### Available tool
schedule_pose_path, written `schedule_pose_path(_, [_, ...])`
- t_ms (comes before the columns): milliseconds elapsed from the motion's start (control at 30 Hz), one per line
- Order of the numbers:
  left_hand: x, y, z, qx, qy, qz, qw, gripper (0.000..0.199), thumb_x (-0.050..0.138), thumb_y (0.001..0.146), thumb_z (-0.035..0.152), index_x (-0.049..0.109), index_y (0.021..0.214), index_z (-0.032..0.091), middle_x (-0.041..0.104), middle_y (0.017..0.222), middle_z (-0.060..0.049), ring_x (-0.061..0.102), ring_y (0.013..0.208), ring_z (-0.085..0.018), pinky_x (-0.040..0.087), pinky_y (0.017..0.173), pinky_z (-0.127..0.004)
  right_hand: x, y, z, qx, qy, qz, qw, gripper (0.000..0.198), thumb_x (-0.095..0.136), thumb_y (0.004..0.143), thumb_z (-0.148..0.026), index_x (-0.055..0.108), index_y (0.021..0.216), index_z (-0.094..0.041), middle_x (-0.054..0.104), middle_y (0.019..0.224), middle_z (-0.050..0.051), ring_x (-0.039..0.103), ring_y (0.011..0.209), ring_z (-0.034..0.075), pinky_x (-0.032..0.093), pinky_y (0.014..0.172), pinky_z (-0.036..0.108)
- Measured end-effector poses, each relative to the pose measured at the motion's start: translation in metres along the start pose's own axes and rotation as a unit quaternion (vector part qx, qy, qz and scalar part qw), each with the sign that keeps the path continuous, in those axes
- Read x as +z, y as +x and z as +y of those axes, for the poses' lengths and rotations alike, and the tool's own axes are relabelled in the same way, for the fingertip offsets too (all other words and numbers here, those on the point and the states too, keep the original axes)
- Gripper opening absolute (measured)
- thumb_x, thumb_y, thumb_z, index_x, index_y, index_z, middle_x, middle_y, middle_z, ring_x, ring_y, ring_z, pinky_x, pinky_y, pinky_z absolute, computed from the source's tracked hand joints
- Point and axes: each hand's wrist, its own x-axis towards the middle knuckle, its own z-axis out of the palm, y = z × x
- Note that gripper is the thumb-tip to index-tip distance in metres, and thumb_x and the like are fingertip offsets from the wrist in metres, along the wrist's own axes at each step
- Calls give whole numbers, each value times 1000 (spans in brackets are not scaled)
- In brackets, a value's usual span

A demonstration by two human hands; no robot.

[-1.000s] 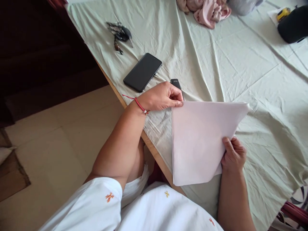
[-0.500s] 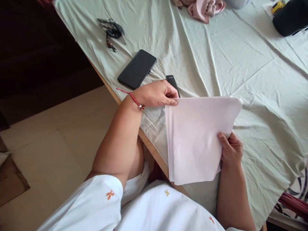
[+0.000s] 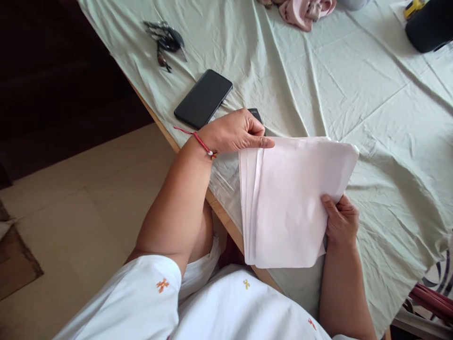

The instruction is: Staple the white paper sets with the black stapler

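Several sheets of white paper point(image 3: 290, 208) are held up over the near edge of the table, their left edges fanned apart. My left hand point(image 3: 240, 132), with a red thread bracelet point(image 3: 202, 142) at the wrist, pinches the sheets at their upper left corner, thumb on the front. On the right side my right hand point(image 3: 341, 219) grips the stack, its thumb on the top sheet and its other fingers behind. Partly hidden behind my left hand lies a small black object point(image 3: 255, 114).
A black smartphone point(image 3: 203, 98) lies left of the small object. Beyond it is a bunch of keys point(image 3: 166, 42). Pink cloth point(image 3: 307, 13) is bunched at the far side, and a black object point(image 3: 430, 26) stands far right. A wrinkled pale green cloth point(image 3: 375, 104) covers the table.
The left edges of the sheets have spread further apart. My left thumb has slid a little to the right across the top corner. My right hand keeps its hold.
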Motion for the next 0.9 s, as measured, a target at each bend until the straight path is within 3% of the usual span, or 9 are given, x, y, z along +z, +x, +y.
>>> schedule_pose_path(100, [-3,0,-1,8,-2,-2,1000,52,65,89,59,57,71,11,45,71,3,52,76,-9,34,75,-25,-1,2,1,-9,9,2,1000,31,93,73,-38,82,98,-24,82,94,3,72,72,16,61,71,31])
schedule_pose_path(267, [-12,-4,-7,-6,-16,-42,999,36,72,81,46,72,87,11,64,77,-1,60,76,-12,40,72,-25,-1,2,1,-8,17,0,1000,32,93,73,-38,83,99,-24,83,98,3,73,75,16,63,72,31])
schedule_pose_path(567, [-12,-3,-14,-8,-16,2,1000,33,76,79,41,68,76,9,58,68,0,59,72,-13,41,71,-26,0,2,0,-10,9,-2,1000,33,93,73,-40,82,99,-23,83,97,4,74,74,17,63,71,32])
schedule_pose_path(900, [-11,-3,-16,14,-9,-20,1000,36,68,86,46,69,81,10,53,69,1,54,71,-11,37,70,-26,0,3,0,-8,7,0,1000,32,94,71,-39,83,97,-24,83,96,3,72,73,15,61,71,30])
